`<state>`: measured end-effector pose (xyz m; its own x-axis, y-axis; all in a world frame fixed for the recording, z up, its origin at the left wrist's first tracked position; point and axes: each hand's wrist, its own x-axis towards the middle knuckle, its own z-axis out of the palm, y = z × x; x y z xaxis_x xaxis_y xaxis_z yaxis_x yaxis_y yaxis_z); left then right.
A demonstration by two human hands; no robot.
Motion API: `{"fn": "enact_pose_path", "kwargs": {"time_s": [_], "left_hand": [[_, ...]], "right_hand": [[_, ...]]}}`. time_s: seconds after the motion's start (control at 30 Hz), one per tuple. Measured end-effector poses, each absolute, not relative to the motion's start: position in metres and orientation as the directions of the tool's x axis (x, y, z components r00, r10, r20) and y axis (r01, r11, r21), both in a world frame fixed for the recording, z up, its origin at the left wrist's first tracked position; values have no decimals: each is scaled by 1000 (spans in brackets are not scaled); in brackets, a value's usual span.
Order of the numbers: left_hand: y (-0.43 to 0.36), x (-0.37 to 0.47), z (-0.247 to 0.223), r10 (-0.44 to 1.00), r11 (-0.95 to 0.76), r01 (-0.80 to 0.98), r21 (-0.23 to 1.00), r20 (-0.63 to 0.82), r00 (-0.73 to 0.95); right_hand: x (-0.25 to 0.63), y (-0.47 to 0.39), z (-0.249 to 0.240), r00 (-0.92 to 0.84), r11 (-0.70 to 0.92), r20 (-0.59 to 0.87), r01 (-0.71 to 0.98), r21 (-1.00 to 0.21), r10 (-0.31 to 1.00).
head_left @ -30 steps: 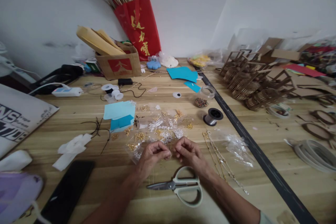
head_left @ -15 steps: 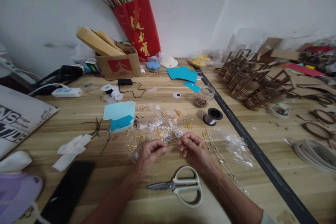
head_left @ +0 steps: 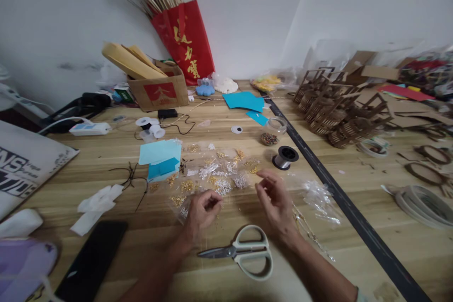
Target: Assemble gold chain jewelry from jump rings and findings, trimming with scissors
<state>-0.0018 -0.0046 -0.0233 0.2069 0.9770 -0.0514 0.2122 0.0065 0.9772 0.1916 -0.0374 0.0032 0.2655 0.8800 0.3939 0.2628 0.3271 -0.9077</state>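
1. The scissors lay shut on the wooden table, nearest me, between my wrists.
2. My left hand pinched something too small to identify, fingertips closed at the near edge of the charm packets.
3. My right hand hovered apart, fingers loosely curled, empty, over the gold chains.
4. Beyond sat a wire spool.

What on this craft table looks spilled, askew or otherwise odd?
Nothing looks damaged. Small gold and silver beads lie scattered over clear bags beyond the left hand, and the scissors lie partly open near the table edge.
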Motion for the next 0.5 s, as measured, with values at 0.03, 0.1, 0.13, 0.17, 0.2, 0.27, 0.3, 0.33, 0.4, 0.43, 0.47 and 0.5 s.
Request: {"fn": "enact_pose_path", "kwargs": {"time_s": [0.03,0.1,0.13,0.17,0.2,0.27,0.3,0.33,0.4,0.43,0.47,0.5], "left_hand": [[-6,-2,-23,977,-22,225,974,-27,210],[-8,-1,-21,972,-80,236,968,23,235],[-9,-1,-20,967,-104,234,967,43,252],[-11,0,-19,961,-121,229,966,57,269],[-12,0,-18,956,-132,224,966,65,285],[-13,1,-16,949,-131,210,969,61,309],[-13,1,-16,947,-120,201,972,51,318],[-13,1,-17,944,-103,189,977,36,327],[-12,0,-17,938,-49,161,986,-10,346],[-12,0,-18,935,-16,148,989,-38,354],[-11,-1,-18,931,16,136,991,-65,360],[-11,-1,-17,928,48,122,991,-89,362]], "right_hand": [[187,-40,3,159,366,427,311,-877,890],[179,-44,-1,-36,390,401,329,-860,915],[175,-45,-3,-112,406,391,326,-854,914],[173,-45,-6,-166,405,370,329,-853,914],[170,-44,-9,-218,393,336,330,-858,916],[168,-43,-12,-263,378,300,335,-863,917],[167,-43,-12,-271,377,294,338,-862,916],[167,-42,-12,-272,380,297,340,-860,915],[168,-42,-10,-263,392,314,339,-855,912],[168,-42,-8,-258,395,320,337,-854,912],[169,-42,-7,-255,396,322,335,-855,912],[170,-42,-7,-254,393,319,337,-856,913]]}}
